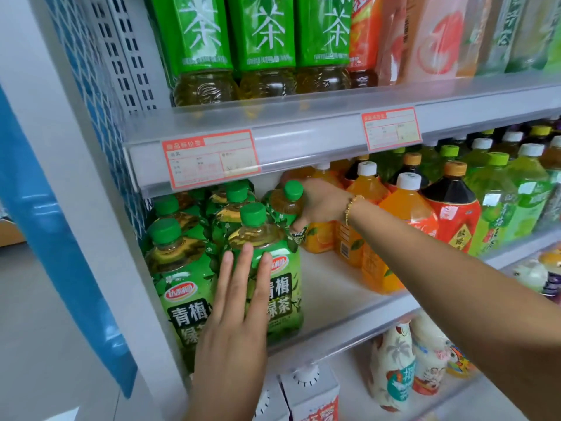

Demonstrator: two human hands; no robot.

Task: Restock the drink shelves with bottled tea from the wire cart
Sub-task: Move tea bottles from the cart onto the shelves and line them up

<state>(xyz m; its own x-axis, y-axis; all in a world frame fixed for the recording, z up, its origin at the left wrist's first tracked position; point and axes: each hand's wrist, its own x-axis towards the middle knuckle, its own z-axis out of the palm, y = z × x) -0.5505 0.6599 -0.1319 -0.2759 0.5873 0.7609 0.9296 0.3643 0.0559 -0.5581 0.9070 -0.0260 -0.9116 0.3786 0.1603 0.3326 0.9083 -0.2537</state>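
Several green-capped plum green tea bottles with green labels stand at the left end of the middle shelf [349, 302]. My left hand [235, 305] lies flat, fingers straight, against the label of the front bottle [277, 287]. My right hand [318, 203], with a bead bracelet on the wrist, reaches in behind and grips the upper part of another green tea bottle [285, 205], which tilts to the left. The wire cart is out of view.
Orange juice bottles [403, 214] and red-labelled tea [455, 214] stand to the right, with bare shelf in front of them. Big green tea bottles [264, 41] fill the shelf above. Cartons and milk drinks [394, 366] sit below. A blue panel [54, 238] stands left.
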